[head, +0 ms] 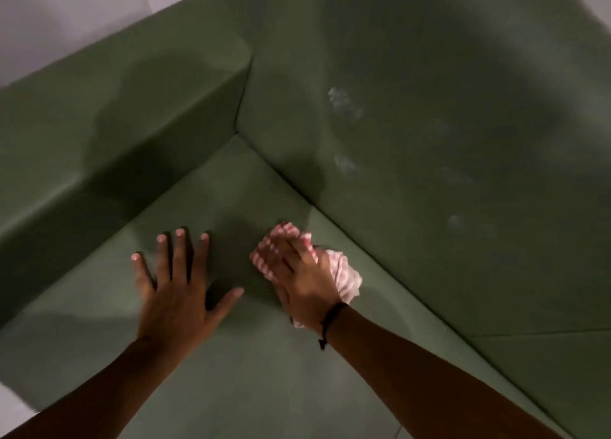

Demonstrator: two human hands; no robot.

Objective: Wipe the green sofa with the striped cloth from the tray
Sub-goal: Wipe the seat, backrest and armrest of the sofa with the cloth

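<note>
Filling the view, the green sofa [429, 58] shows pale smudges on its backrest; on its seat the left hand [178, 293] lies flat, fingers spread, while the right hand [302, 278] presses the bunched red-and-white striped cloth [345, 275] near the corner.

no readable text, no labels (anywhere)

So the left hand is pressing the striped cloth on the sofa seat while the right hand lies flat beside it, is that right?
Hands swapped. In the head view the right hand presses the striped cloth on the sofa seat, while the left hand lies flat beside it.
</note>
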